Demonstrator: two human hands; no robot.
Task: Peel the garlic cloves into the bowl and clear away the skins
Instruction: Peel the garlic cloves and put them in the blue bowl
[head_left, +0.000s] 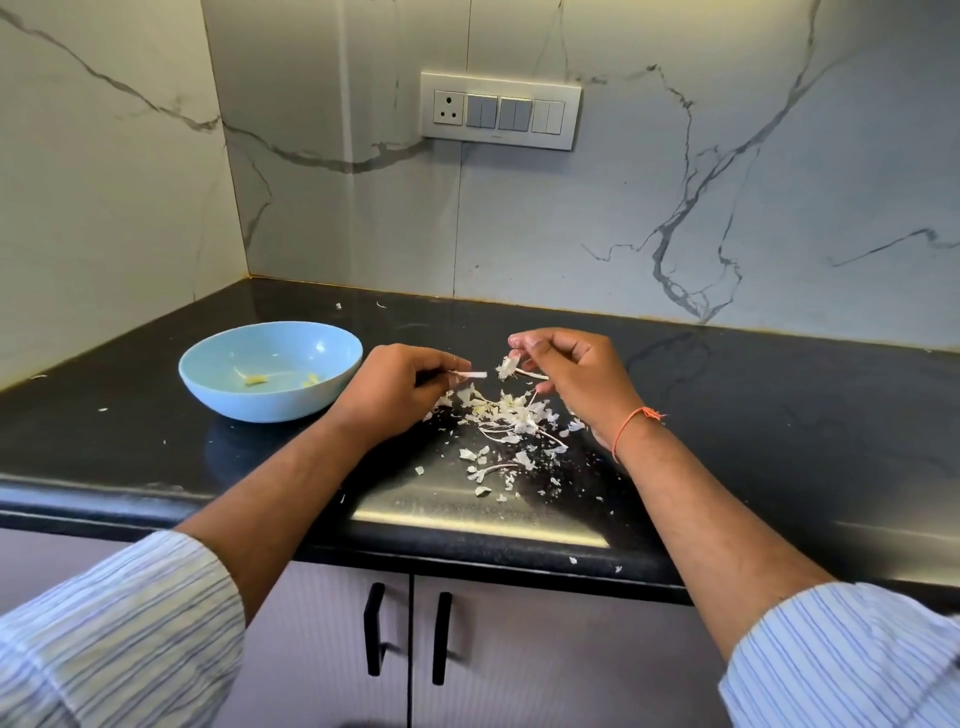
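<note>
Left hand (400, 382) grip pinches skin strip (471, 374), lengthwise rightward; right hand (571, 379) pinches skins (511, 366).

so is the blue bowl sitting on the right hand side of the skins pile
No, the blue bowl sits on the counter to the left of the skins pile, beyond the left hand.

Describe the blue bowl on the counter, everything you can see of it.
The blue bowl is round, shallow and pale blue, smooth and glossy like plastic or glazed ceramic. It stands upright on the black countertop, left of the left hand, which does not appear to touch it. Inside lie a few small yellowish garlic pieces and a thin strand; most of its floor is bare.
</note>
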